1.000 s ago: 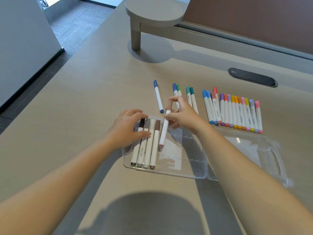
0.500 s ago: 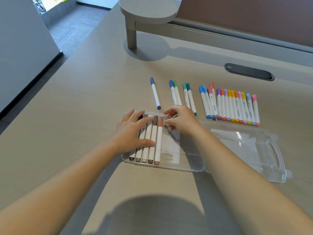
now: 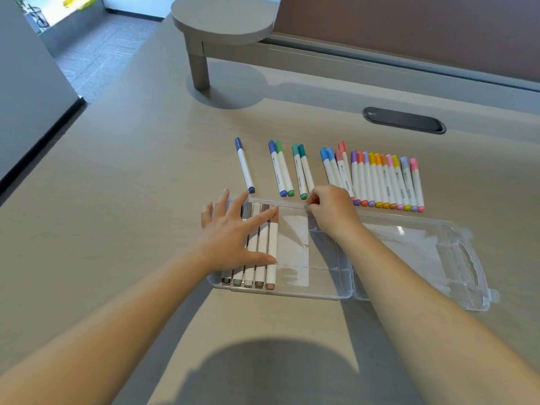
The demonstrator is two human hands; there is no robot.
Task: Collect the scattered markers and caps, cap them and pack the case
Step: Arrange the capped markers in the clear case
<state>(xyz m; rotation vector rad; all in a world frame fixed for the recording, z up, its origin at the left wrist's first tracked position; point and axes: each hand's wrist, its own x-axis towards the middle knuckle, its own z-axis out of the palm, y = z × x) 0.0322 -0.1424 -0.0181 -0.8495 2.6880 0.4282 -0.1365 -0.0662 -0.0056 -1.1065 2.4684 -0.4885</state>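
A clear plastic case [image 3: 321,296] lies open on the desk, its lid [image 3: 438,258] folded out to the right. Several grey and brown capped markers [image 3: 271,258] lie side by side in its left end. My left hand [image 3: 233,238] rests flat on them with fingers spread. My right hand [image 3: 333,211] has curled fingers pinching the case's far rim. Beyond the case lie capped markers: a single blue marker [image 3: 245,165], a blue and green pair [image 3: 281,171], a teal pair [image 3: 302,171] and a long coloured row [image 3: 385,182].
A round grey stand on a post [image 3: 198,68] rises at the back of the desk. A dark oval cable port [image 3: 404,119] is set in the top at the back right. The desk's left edge drops to carpeted floor [image 3: 96,54].
My right hand laid the pinkish-brown marker into the case beside the others, let it go and moved to the far rim. My left hand flattened over the packed markers.
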